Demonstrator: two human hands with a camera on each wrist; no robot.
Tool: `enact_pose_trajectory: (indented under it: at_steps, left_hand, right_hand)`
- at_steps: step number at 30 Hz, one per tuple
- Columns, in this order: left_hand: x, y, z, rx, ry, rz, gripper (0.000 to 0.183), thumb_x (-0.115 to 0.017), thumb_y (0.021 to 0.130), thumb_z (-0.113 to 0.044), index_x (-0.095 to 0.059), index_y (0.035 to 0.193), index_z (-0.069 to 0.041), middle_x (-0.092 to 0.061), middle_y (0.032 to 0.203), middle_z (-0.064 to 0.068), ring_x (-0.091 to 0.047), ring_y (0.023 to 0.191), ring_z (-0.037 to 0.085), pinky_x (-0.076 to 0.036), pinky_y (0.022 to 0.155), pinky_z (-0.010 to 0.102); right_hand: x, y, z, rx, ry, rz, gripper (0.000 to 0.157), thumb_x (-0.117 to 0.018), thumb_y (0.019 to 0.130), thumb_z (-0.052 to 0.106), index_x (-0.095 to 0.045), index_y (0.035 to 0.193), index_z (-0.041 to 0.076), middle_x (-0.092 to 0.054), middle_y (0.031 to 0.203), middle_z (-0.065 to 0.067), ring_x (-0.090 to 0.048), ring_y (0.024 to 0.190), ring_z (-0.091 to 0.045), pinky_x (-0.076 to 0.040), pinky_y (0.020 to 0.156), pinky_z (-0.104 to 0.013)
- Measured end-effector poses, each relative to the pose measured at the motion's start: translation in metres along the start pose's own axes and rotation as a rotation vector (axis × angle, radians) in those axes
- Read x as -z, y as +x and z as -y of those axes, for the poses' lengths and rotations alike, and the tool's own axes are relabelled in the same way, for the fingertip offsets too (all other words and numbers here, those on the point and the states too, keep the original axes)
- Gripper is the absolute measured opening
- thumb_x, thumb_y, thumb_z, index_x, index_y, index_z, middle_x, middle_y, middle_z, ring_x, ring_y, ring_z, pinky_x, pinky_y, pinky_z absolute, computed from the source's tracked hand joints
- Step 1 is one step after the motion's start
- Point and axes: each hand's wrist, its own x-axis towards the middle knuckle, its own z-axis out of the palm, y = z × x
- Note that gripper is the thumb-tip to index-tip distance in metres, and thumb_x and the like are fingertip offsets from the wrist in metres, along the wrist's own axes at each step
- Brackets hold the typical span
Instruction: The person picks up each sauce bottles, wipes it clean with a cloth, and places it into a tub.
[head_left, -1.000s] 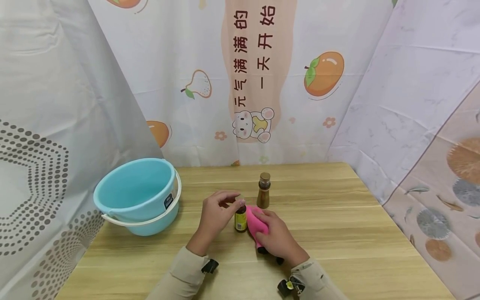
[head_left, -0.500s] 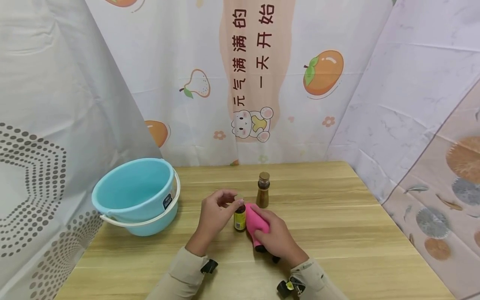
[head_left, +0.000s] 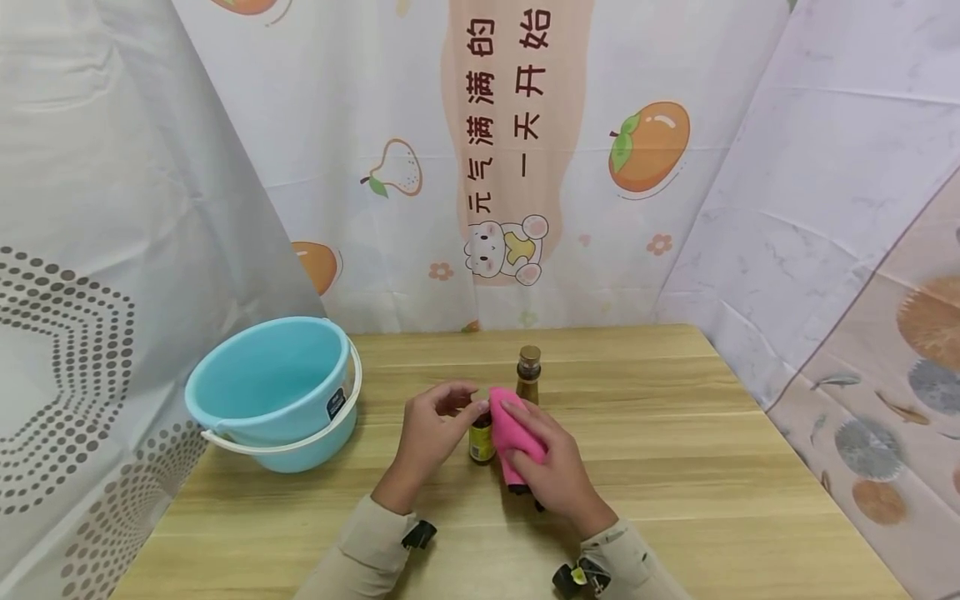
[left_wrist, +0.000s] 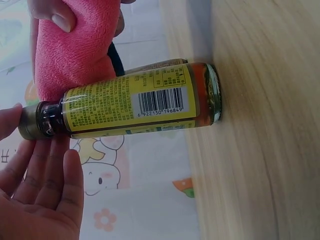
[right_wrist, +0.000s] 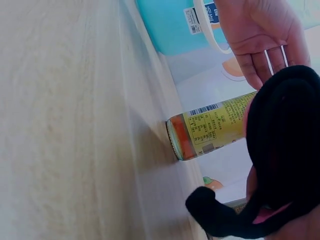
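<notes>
A small sauce bottle (head_left: 482, 442) with a yellow barcode label stands upright on the table. My left hand (head_left: 437, 425) pinches its cap (left_wrist: 29, 122) between thumb and fingertips; the other fingers lie along the neck. In my right hand (head_left: 553, 462) I grip a pink terry cloth (head_left: 507, 440), held against the upper right side of the bottle. Seen from the left wrist, the cloth (left_wrist: 75, 50) meets the bottle's neck and the label's upper end. Black trim (right_wrist: 287, 135) and a black loop (right_wrist: 212, 212) on the cloth show in the right wrist view, covering the bottle's top there.
Behind the cloth stands a second, brownish bottle (head_left: 529, 371) with a bronze cap, its lower part hidden. A light blue bucket (head_left: 300, 458) with a white handle (head_left: 281, 450) is at the left of the wooden table (head_left: 675, 433). Printed curtains (head_left: 585, 292) hang along the back and sides.
My right hand has moved the cloth up and slightly right, from beside the bottle's body to its neck; it now overlaps the rear bottle's base. The left hand stays at the cap.
</notes>
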Motion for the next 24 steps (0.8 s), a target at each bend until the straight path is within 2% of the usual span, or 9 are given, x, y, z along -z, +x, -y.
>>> enact_pose_trajectory:
  at_steps: [3,7,12,18,24]
  left_hand:
    - [0.001,0.001,-0.001,-0.002,-0.006,0.006,0.026,-0.081,0.091,-0.035,-0.078,0.111,-0.018,-0.077,0.107,-0.004,-0.074,0.09,0.009,-0.062,0.08,0.029]
    - [0.003,0.002,-0.002,-0.015,-0.027,0.009,0.029,-0.081,0.091,-0.033,-0.079,0.113,-0.014,-0.076,0.114,-0.003,-0.076,0.093,0.011,-0.063,0.084,0.031]
    - [0.004,0.003,-0.003,-0.017,-0.048,0.001,0.021,-0.082,0.09,-0.031,-0.079,0.109,-0.021,-0.075,0.113,-0.002,-0.076,0.092,0.013,-0.063,0.084,0.032]
    - [0.001,0.002,-0.001,-0.024,-0.064,0.011,0.022,-0.082,0.091,-0.031,-0.078,0.11,-0.021,-0.076,0.113,0.001,-0.076,0.091,0.012,-0.063,0.083,0.03]
    - [-0.002,-0.001,0.002,-0.036,-0.089,0.006,0.02,-0.082,0.091,-0.027,-0.078,0.11,-0.023,-0.076,0.113,0.004,-0.076,0.091,0.015,-0.064,0.083,0.035]
  right_hand:
    - [0.0,0.002,0.001,0.003,-0.002,0.003,0.07,-0.071,0.088,-0.005,-0.061,0.145,0.034,-0.05,0.155,-0.003,-0.061,0.111,-0.024,-0.06,0.074,-0.027]
    - [0.0,0.004,0.0,-0.034,-0.008,0.021,0.068,-0.07,0.09,-0.004,-0.061,0.144,0.036,-0.053,0.151,0.001,-0.061,0.105,-0.021,-0.06,0.073,-0.027]
    - [-0.001,0.004,-0.003,-0.127,0.004,0.059,0.069,-0.069,0.091,-0.002,-0.059,0.145,0.039,-0.055,0.148,0.004,-0.061,0.098,-0.02,-0.06,0.07,-0.027]
    - [-0.001,0.001,-0.012,-0.217,-0.035,0.099,0.068,-0.069,0.09,0.001,-0.059,0.145,0.038,-0.057,0.147,-0.001,-0.06,0.105,-0.02,-0.057,0.078,-0.027]
    - [-0.002,-0.005,-0.021,-0.24,-0.057,0.134,0.068,-0.07,0.089,0.002,-0.058,0.147,0.036,-0.055,0.152,-0.002,-0.062,0.109,-0.019,-0.057,0.082,-0.026]
